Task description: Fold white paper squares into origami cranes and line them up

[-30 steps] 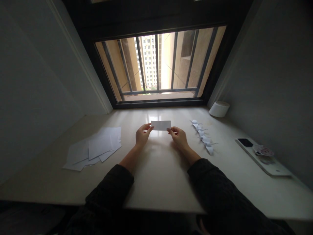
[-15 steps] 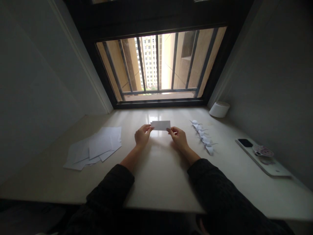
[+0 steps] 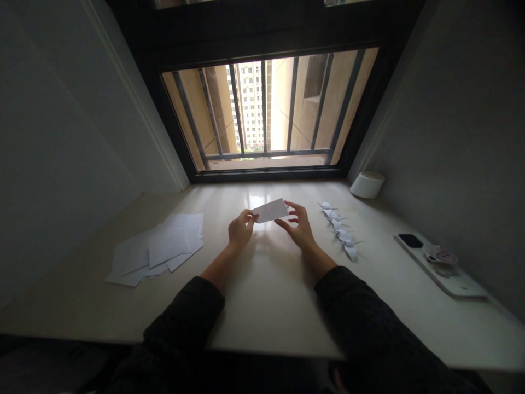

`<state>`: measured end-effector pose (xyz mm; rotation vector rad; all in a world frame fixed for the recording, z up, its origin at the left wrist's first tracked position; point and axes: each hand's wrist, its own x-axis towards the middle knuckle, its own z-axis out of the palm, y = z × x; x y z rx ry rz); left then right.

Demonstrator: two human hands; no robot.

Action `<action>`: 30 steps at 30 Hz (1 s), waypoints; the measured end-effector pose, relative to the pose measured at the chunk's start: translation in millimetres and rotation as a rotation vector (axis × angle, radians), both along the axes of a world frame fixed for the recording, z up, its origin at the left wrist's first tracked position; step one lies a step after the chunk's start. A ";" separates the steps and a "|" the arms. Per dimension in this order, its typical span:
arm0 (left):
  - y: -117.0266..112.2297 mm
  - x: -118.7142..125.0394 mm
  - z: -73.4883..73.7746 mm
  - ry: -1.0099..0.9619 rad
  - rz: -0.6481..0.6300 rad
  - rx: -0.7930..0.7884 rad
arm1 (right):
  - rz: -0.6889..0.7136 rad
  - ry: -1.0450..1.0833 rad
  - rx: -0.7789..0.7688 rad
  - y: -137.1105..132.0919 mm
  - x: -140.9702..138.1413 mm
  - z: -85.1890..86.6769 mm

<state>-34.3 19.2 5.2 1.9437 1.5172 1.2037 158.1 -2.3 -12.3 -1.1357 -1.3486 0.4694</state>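
Note:
A folded sheet of white paper [image 3: 270, 210] is held up above the sill, its right end tilted higher than its left. My left hand [image 3: 241, 229] is closed in a pinch on the paper's left end, thumb on the near side. At the other end my right hand [image 3: 301, 227] is open, thumb and fingers spread around the paper's right edge; whether a fingertip touches it I cannot tell. To the right of that hand lies a row of several small folded paper figures [image 3: 338, 229] with thin pointed ends.
A pile of white paper sheets [image 3: 168, 246] lies on the left of the pale sill [image 3: 262, 306]. On the right are a phone [image 3: 459, 284] with a round grip on its back and a white rounded object [image 3: 367, 185] by the wall. A barred window [image 3: 266, 109] stands behind.
My right hand has loosened its pinch and spread its fingers. The paper has tilted, right end upward, while my left hand keeps hold of it.

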 end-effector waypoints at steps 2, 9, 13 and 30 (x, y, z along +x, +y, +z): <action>2.2 0.4 0.2 -0.099 -0.047 -0.031 | 0.003 0.012 -0.015 0.5 0.3 -0.2; 13.8 -0.9 0.8 -0.583 -0.109 -0.229 | 0.158 0.282 -0.225 2.8 0.3 0.0; 13.6 -0.8 -1.9 -0.748 -0.178 -0.390 | 0.144 0.395 -0.310 0.7 -0.6 1.9; 13.5 0.8 -1.5 -0.664 -0.179 -0.521 | 0.076 0.477 -0.323 4.3 2.9 -1.6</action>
